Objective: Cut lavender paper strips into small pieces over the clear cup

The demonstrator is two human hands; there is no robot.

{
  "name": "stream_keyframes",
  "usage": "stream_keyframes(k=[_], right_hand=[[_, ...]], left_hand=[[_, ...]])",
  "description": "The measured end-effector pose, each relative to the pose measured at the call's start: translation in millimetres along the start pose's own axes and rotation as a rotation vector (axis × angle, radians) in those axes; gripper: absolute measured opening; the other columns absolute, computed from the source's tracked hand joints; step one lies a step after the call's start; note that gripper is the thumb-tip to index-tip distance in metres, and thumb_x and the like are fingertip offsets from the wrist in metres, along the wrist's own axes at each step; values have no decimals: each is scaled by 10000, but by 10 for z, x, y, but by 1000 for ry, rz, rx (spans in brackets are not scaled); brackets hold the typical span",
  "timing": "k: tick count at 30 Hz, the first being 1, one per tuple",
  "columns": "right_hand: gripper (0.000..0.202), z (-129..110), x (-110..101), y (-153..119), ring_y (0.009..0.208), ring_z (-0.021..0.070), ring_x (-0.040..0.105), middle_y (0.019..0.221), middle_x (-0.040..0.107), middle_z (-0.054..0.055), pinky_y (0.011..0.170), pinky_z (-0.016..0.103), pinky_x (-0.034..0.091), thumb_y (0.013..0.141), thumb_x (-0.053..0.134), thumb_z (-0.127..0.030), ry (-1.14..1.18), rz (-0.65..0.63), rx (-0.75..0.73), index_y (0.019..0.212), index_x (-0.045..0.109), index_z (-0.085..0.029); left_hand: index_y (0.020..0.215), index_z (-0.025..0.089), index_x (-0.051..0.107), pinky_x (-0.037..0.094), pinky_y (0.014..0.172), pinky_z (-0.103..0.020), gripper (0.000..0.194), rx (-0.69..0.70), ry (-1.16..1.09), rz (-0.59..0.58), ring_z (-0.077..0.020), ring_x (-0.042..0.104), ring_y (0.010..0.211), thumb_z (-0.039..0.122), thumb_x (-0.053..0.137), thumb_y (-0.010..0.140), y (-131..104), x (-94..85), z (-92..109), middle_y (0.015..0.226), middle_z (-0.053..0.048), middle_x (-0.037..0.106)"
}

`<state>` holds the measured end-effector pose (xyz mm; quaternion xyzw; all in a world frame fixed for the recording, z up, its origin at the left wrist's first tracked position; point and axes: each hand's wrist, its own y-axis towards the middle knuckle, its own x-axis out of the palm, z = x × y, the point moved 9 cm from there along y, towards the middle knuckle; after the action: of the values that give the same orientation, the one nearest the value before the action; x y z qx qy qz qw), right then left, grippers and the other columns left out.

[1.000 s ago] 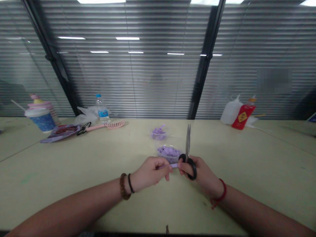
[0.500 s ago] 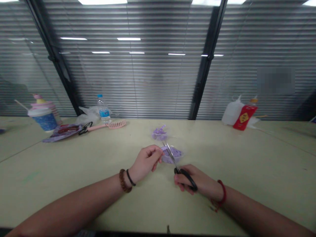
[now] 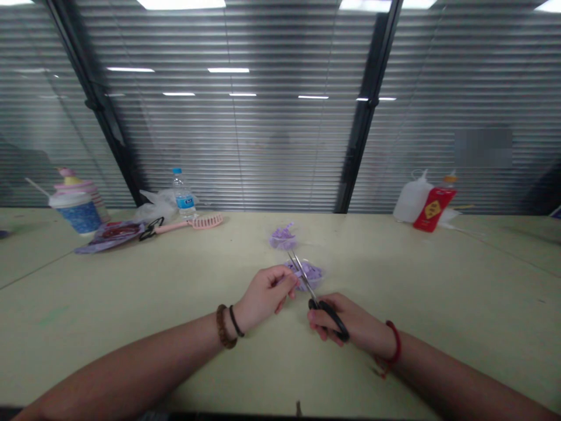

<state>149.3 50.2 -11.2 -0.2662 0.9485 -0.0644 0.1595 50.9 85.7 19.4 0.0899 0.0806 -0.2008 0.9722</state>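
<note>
My right hand [image 3: 329,318] grips the black handles of a pair of scissors [image 3: 305,280], whose blades point up and away, slightly apart. Close to the blades, my left hand [image 3: 268,294] pinches a small purple strip [image 3: 298,273] between thumb and fingers. Behind both hands sits a clear bowl [image 3: 316,282] holding purple pieces; the scissors and left fingertips cover part of it. A second clear bowl [image 3: 283,242] with purple bits stands farther back.
At the back left are a blue cup [image 3: 81,217], a purple packet [image 3: 109,237], a pink hairbrush [image 3: 207,222] and a water bottle [image 3: 184,196]. A red bottle [image 3: 433,209] and a white bottle [image 3: 412,200] stand at the back right.
My left hand has shifted a little right and toward me, bringing its fingertips nearer the scissors. My right hand and the scissors have hardly moved.
</note>
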Motion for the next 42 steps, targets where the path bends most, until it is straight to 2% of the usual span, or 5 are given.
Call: stream_keyframes(k=[14,24,29,36,42], right_hand=[[434,51,-108,20,308,36,298,416,438,-39,321,185,186,735,531,-522,7,126,-22,518,481,-149],[277,-177,-278,-27,484,77,350,506,421,-37,469,213,259,723,580,-368,44,255,-284,573,526,-141],[293,-88,-346,-12,404,55,324,434,380,-56,407,201,232,719,569,-369,80,307,-197,546,506,-141],[403,92,-66,28,323,43,395,541,551,2,301,167,258,710,528,-515,159,47,-18,684,561,-114],[381,37,63,-2,330,27,393,536,534,-10,308,151,270,721,550,-489,19,-58,-30,634,539,-118]], left_hand=[[645,142,507,277,331,-147,280,-17,22,73,-27,345,333,375,479,798,9,-67,-16,498,53,461],[673,131,536,259,314,-141,290,-104,94,-232,-18,349,333,380,460,801,-188,336,7,566,21,517],[659,133,527,254,310,-139,273,-85,104,-139,-18,349,324,371,477,783,-116,178,-15,549,29,518],[663,135,523,291,317,-144,275,-18,45,167,-26,358,327,371,461,792,4,-212,-16,539,42,502],[671,134,535,269,304,-148,260,-22,62,255,-30,353,313,364,469,773,-18,-235,-44,525,44,502]])
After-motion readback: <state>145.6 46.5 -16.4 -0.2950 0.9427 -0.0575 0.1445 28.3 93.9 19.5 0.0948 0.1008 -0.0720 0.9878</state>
